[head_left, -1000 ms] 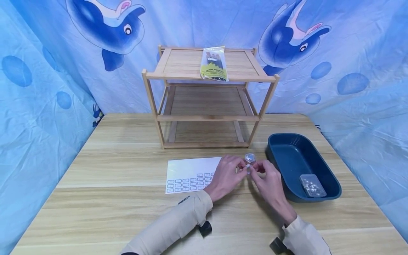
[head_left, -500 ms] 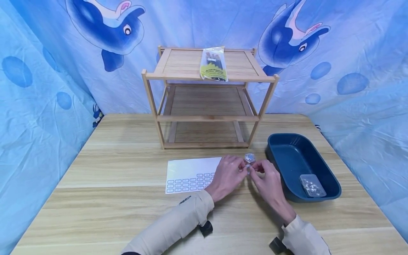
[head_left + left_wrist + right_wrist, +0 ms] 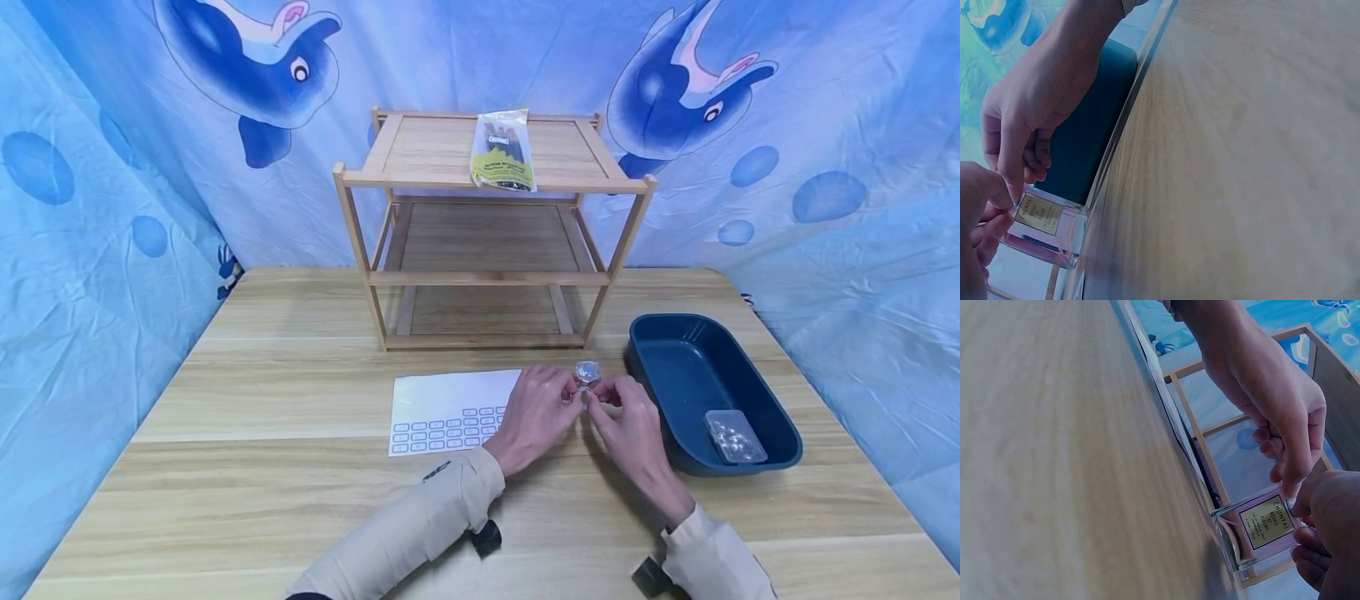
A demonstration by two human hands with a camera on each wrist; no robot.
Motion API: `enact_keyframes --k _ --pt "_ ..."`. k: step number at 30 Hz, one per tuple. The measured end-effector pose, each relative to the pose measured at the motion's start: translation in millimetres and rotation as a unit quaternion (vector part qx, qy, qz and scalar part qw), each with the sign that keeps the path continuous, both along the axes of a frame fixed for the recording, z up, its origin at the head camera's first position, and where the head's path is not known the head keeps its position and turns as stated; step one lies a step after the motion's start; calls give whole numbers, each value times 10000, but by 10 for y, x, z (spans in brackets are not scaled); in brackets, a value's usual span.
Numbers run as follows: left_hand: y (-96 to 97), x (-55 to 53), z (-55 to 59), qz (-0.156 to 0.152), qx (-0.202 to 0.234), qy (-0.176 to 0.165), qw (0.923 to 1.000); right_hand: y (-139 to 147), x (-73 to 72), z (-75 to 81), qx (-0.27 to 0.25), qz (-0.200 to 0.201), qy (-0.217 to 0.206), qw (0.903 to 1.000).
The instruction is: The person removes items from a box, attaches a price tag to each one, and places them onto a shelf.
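Observation:
A clear glass perfume bottle (image 3: 1039,214) with a gold label and pinkish contents stands upright on the table. My left hand (image 3: 534,412) and right hand (image 3: 628,425) meet over its top, thumbs and fingertips pinching at the neck from either side. In the right wrist view the perfume bottle (image 3: 1266,522) shows its label, while fingers hide the neck. Just beyond the fingertips lies a clear faceted piece (image 3: 588,372). Under the left hand's side is a white sheet (image 3: 450,400) printed with rows of small boxes, partly covered by that hand.
To the right sits a dark teal bin (image 3: 678,367) holding a clear plastic case (image 3: 737,437). A wooden shelf rack (image 3: 491,277) stands at the back, with a brush packet (image 3: 502,152) on its top. A blue patterned curtain surrounds the wooden table (image 3: 285,500).
Both hands stay in place at the bottle's top; only slight finger shifts show. Everything else is unmoved.

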State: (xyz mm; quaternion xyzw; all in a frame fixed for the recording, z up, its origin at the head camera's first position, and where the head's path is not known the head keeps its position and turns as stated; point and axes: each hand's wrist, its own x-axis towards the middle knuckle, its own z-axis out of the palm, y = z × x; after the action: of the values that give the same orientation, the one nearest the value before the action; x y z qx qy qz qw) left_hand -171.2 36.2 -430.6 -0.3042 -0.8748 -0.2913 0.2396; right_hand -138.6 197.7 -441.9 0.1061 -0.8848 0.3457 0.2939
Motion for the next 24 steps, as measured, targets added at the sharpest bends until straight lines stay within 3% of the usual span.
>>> enact_keyframes --k 13,24 --pt "6 10 3 22 64 -87 9999 -3 -15 -26 58 -8 221 9997" --pt "28 -8 5 115 110 58 9999 -2 -27 -32 74 -11 279 9996"
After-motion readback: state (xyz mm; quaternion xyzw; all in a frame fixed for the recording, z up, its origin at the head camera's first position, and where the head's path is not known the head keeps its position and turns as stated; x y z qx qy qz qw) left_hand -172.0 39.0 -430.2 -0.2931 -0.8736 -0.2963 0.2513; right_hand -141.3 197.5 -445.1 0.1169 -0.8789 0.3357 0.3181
